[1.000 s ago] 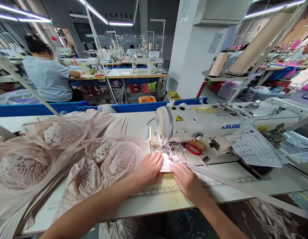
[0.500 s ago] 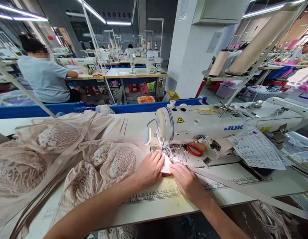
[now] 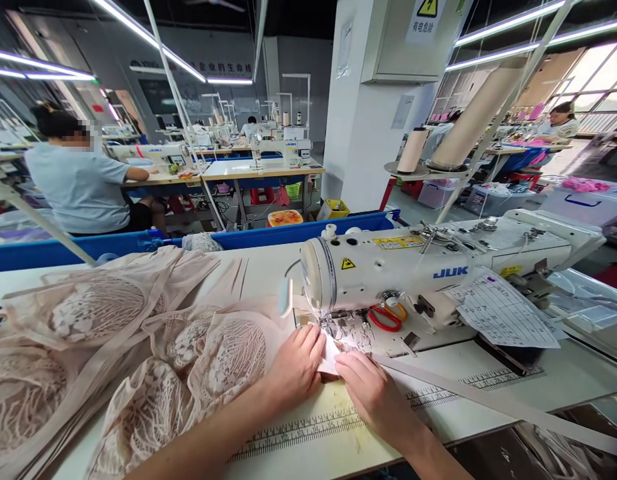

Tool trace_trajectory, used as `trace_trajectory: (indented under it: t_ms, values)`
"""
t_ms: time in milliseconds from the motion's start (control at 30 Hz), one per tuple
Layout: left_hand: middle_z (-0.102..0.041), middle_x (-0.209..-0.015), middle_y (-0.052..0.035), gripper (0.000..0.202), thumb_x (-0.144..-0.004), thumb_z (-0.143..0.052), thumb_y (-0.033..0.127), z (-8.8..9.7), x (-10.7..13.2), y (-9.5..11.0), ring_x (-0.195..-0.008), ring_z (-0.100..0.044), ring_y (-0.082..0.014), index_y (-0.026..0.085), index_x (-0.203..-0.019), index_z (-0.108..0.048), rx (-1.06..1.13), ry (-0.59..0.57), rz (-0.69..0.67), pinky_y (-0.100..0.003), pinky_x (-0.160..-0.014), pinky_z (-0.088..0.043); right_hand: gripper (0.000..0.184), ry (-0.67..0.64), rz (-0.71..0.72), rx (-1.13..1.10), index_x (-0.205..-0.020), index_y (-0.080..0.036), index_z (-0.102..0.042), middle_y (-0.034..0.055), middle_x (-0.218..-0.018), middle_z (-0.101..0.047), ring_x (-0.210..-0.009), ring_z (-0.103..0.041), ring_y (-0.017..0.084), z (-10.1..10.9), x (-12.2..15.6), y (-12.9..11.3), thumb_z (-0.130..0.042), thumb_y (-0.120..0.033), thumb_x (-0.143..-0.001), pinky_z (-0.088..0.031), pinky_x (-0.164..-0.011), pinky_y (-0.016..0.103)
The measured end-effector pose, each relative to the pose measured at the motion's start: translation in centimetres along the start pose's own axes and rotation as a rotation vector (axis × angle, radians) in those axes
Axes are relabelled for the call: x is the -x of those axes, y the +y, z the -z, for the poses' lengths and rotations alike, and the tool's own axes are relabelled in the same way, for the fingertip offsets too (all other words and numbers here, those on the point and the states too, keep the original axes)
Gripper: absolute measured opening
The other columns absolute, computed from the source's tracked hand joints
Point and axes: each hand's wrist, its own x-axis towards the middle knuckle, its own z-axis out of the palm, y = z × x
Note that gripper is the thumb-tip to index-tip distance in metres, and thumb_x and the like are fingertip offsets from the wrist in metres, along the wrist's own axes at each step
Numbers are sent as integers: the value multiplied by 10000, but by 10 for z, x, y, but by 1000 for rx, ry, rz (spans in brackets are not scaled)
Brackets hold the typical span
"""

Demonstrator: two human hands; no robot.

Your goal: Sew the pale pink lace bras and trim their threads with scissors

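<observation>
My left hand [image 3: 294, 365] and my right hand [image 3: 371, 393] press down on a small pale piece of fabric [image 3: 330, 354] just in front of the needle of a white sewing machine [image 3: 438, 267]. Both hands have their fingers together, pinching the fabric's edge. A pale elastic strap [image 3: 468, 395] runs from my right hand off to the right across the table [image 3: 488, 380]. Beige lace garments [image 3: 138, 347] trail left from under my left hand in a heap.
Red-handled scissors [image 3: 384, 317] lie on the machine bed. A printed paper sheet [image 3: 498, 310] hangs on the machine's arm. Thread cones [image 3: 413, 150] stand behind. A blue divider [image 3: 268, 235] bounds the table's back. A person in a light blue shirt [image 3: 78, 183] sits at another station.
The view has tilted upward a little, so the table and machine sit lower in the picture. My hands stay on the fabric at the needle, barely shifted.
</observation>
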Motion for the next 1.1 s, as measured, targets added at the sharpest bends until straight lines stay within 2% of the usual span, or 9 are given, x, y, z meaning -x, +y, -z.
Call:
trace_trajectory:
  t_ms: [133, 433, 667, 867, 967, 1100]
  values:
    - [-548, -1338, -262, 610, -765, -485, 174, -2, -1, -1, -1215, -524, -386, -41, -1335, -479, 10, 0, 15, -519, -1031, -469, 398, -2, -20, -21, -1124, -130, -592, 108, -1035, -630, -1052, -588, 248, -1, 0, 0, -304, 27, -900, -555, -883, 420]
    - [-547, -1350, -269, 591, -793, -486, 204, -4, -2, -3, -1228, -520, -395, -37, -1332, -494, 11, -1, 22, -527, -1018, -473, 320, 35, -33, -4, -995, -134, -603, 98, -968, -631, -943, -595, 222, -5, -2, -1, -337, 16, -899, -548, -856, 396]
    - [-550, -1349, -269, 539, -847, -436, 224, 0, -4, -2, -1229, -524, -383, -39, -1312, -507, 23, -12, 39, -515, -1018, -473, 354, 1, -31, -2, -1076, -114, -610, 111, -999, -631, -994, -577, 240, -2, -2, -1, -336, 16, -892, -540, -854, 401]
    - [-572, -1313, -259, 503, -832, -456, 217, -1, -8, -15, -1199, -539, -378, -1, -1279, -530, 26, 42, -7, -527, -985, -478, 350, 16, 4, 132, -1100, -100, -626, 113, -952, -639, -912, -592, 221, -6, -9, -1, -327, -13, -940, -531, -783, 356]
    - [-615, -1235, -232, 446, -808, -480, 189, 3, -10, -21, -1125, -567, -354, 24, -1214, -561, 68, 144, -54, -509, -946, -493, 330, 44, 26, 263, -1049, -112, -646, 103, -922, -648, -856, -593, 211, -9, -16, -3, -340, -29, -962, -516, -726, 334]
    - [-670, -936, -100, 193, -926, -438, 165, 10, -12, -21, -848, -598, -224, 139, -986, -620, 133, 198, -180, -374, -764, -517, 302, 76, 62, 380, -944, -111, -653, 74, -826, -634, -736, -566, 192, -13, -25, -3, -371, -2, -950, -483, -649, 315]
